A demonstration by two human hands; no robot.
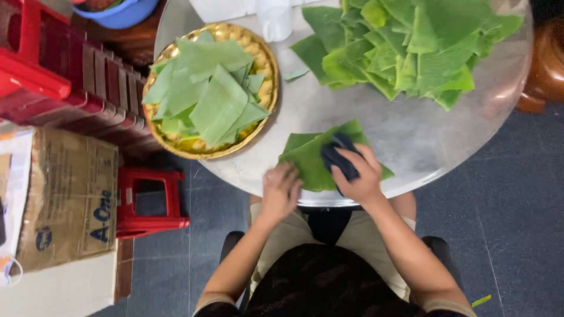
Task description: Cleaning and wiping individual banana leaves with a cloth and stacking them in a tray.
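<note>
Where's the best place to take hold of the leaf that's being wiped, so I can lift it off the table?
Probably the near edge of the leaf, where it reaches the rim of the round table. Come from the seated side, by the left hand, and pinch thumb over, fingers under. It lies flat, so only an overhanging edge offers a grip. The right hand presses a dark cloth on its middle.

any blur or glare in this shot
Head view: the left hand is smeared by motion blur at the table edge; the right hand, holding a dark cloth on a leaf, is sharper; soft glare shows on the tabletop's right rim.
</note>
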